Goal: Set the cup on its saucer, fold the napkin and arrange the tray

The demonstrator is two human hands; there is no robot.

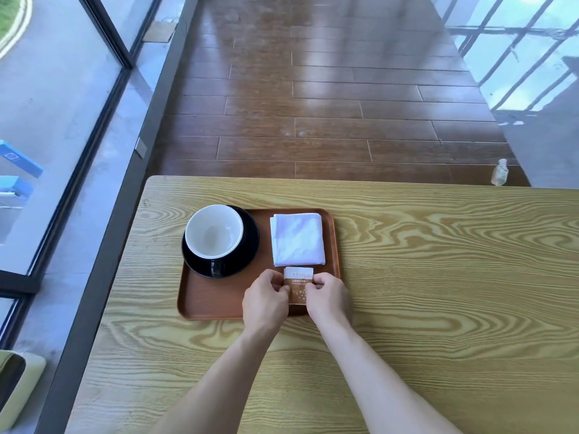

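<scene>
Two hands pinching the packet on the tray

We are viewing the scene from the head camera, looking down at a wooden table (pixel 407 245) with a brown tray (pixel 216 303) lying on it near the left end.

We are pinching a small sugar packet (pixel 298 278) with both hands. Our left hand (pixel 266 300) is holding the packet's left edge, fingers curled inward with the thumb tip on the paper. Our right hand (pixel 329 297) is gripping the right edge in the same way, fingers curled and closed on the packet. The packet is white at the top with printed lettering and brown lower down; its lower end is lying between the two hands over the near right part of the tray.

We are seeing the white cup (pixel 214 231) standing upright on the black saucer (pixel 247 255) in the far left part of the tray, its inside showing no contents. The folded white napkin (pixel 297 239) is lying flat in the far right part of the tray, beside the saucer and just beyond the packet, its near edge meeting the packet's top edge.

We are also noting a small clear bottle (pixel 499 172) standing on the dark wooden floor (pixel 329 89) beyond the table's far edge, and glass panels running along the left side
</scene>
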